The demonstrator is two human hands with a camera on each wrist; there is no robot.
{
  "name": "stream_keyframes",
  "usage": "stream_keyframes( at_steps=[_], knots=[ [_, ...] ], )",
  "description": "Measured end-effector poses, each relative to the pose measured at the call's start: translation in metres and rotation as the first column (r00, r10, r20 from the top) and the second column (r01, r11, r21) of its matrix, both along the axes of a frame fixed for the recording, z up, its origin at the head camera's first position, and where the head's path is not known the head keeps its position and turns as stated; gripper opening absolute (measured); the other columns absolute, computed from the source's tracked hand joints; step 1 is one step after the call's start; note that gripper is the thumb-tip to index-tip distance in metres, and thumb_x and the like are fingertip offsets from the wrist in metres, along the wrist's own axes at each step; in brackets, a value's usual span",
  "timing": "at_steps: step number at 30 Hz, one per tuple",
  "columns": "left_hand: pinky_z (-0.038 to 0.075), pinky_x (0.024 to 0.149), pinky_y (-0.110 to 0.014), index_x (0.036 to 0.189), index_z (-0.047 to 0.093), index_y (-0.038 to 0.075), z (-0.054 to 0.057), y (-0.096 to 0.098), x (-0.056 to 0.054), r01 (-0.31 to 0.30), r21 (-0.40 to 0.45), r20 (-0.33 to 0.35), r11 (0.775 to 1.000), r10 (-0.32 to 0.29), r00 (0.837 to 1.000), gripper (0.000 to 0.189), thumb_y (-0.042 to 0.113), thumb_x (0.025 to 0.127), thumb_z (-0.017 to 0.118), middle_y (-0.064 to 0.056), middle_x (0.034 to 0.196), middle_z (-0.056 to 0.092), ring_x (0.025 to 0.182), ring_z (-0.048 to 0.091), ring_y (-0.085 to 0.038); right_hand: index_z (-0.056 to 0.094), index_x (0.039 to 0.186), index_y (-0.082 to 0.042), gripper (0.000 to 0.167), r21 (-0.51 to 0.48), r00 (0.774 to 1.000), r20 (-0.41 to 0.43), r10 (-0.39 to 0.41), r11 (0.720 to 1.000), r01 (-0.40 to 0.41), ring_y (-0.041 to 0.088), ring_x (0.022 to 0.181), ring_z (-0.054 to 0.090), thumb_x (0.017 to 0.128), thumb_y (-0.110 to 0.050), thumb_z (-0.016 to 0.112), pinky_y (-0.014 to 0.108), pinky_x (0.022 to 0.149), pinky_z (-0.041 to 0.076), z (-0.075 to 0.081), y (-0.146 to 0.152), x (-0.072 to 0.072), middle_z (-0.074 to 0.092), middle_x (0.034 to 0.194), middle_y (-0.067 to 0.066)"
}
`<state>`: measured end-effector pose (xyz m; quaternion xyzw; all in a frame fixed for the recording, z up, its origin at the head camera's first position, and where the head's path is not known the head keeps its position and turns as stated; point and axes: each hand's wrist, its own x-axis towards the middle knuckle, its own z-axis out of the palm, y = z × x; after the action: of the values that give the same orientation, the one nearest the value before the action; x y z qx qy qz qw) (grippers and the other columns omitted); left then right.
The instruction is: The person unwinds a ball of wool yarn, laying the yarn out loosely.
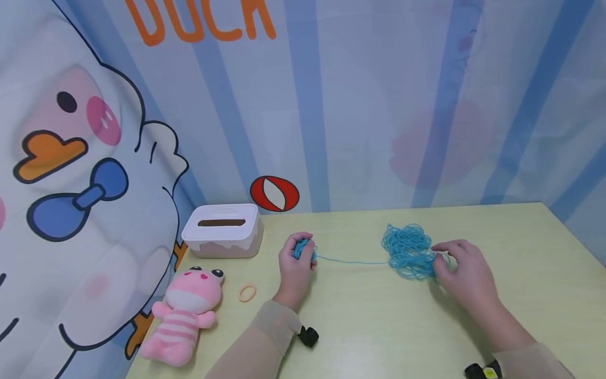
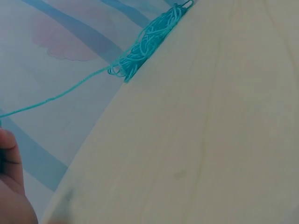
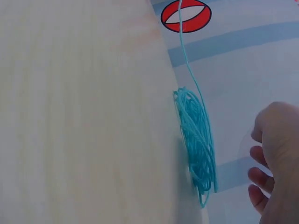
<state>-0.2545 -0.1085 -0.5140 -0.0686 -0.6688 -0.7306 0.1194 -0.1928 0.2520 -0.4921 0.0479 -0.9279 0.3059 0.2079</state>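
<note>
In the head view my left hand [image 1: 294, 268] grips a small bundle of blue cord [image 1: 299, 249], its fingers and thumb curled round it. One strand [image 1: 352, 261] runs from this bundle across to a larger, loose heap of the same cord [image 1: 412, 252] on the table. Beside the heap's right edge is my right hand [image 1: 466, 271], fingers loosely bent, with thumb and forefinger apart. The right wrist view shows this hand [image 3: 278, 163] with no cord visible in it. Only part of the left hand [image 2: 11, 182] appears in the left wrist view, and the bundle there is mostly cut off.
A pink striped plush toy [image 1: 182, 316] lies on the left of the pale table [image 1: 369, 326]. Near it is a small peach-coloured ring [image 1: 247, 292]. Behind stands a tissue box [image 1: 222, 231] with a white lid. A printed curtain [image 1: 350, 105] hangs along the back.
</note>
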Motion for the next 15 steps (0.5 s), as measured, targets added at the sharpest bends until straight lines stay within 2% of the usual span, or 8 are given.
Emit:
stream_keyframes(
  at_steps=[1, 3, 7, 10, 15],
  knots=[
    [0.056, 0.059, -0.022, 0.125, 0.068, 0.012, 0.0, 0.0, 0.0, 0.0, -0.002, -0.004, 1.0, 0.0, 1.0, 0.015, 0.016, 0.111, 0.063, -0.003, 0.093, 0.062, 0.067, 0.058, -0.016, 0.08, 0.115, -0.007, 0.02, 0.026, 0.999, -0.024, 0.03, 0.999, -0.03, 0.046, 0.114, 0.062, 0.099, -0.008, 0.068, 0.066, 0.088, 0.053, 0.001, -0.002, 0.001, 0.07, 0.126, 0.024],
    [0.056, 0.06, -0.022, 0.127, 0.067, 0.007, 0.001, 0.0, 0.0, 0.0, -0.005, -0.009, 1.0, 0.0, 1.0, 0.018, 0.016, 0.111, 0.063, -0.003, 0.093, 0.062, 0.067, 0.058, -0.016, 0.081, 0.113, -0.01, 0.019, 0.089, 0.995, -0.011, 0.097, 0.991, -0.096, 0.044, 0.113, 0.064, 0.096, -0.01, 0.074, 0.064, 0.089, 0.055, 0.002, -0.005, 0.002, 0.071, 0.122, 0.02],
    [0.056, 0.06, -0.022, 0.13, 0.064, 0.0, 0.001, 0.001, 0.001, 0.006, -0.008, -0.01, 1.0, -0.006, 1.0, 0.025, 0.016, 0.111, 0.063, -0.004, 0.093, 0.062, 0.068, 0.058, -0.015, 0.079, 0.117, -0.011, 0.023, 0.172, 0.98, 0.113, 0.167, 0.968, -0.184, 0.045, 0.115, 0.065, 0.094, -0.016, 0.079, 0.066, 0.096, 0.057, -0.004, -0.009, 0.002, 0.072, 0.121, 0.017],
    [0.056, 0.06, -0.021, 0.13, 0.064, 0.0, 0.001, 0.002, 0.002, 0.008, -0.012, -0.001, 1.0, -0.008, 1.0, 0.025, 0.016, 0.112, 0.063, -0.004, 0.094, 0.062, 0.068, 0.058, -0.016, 0.079, 0.118, -0.009, 0.025, 0.158, 0.975, 0.153, 0.164, 0.969, -0.188, 0.046, 0.117, 0.065, 0.093, -0.015, 0.079, 0.067, 0.1, 0.056, -0.012, -0.011, -0.001, 0.072, 0.121, 0.017],
    [0.056, 0.061, -0.021, 0.131, 0.064, 0.0, 0.002, 0.002, 0.003, 0.0, -0.025, 0.013, 1.0, 0.0, 1.0, 0.025, 0.016, 0.112, 0.063, -0.004, 0.097, 0.062, 0.07, 0.059, -0.016, 0.08, 0.115, -0.008, 0.021, 0.106, 0.981, 0.132, 0.139, 0.982, -0.154, 0.048, 0.122, 0.064, 0.095, -0.014, 0.078, 0.067, 0.106, 0.053, -0.022, -0.019, -0.01, 0.074, 0.121, 0.018]
  ],
)
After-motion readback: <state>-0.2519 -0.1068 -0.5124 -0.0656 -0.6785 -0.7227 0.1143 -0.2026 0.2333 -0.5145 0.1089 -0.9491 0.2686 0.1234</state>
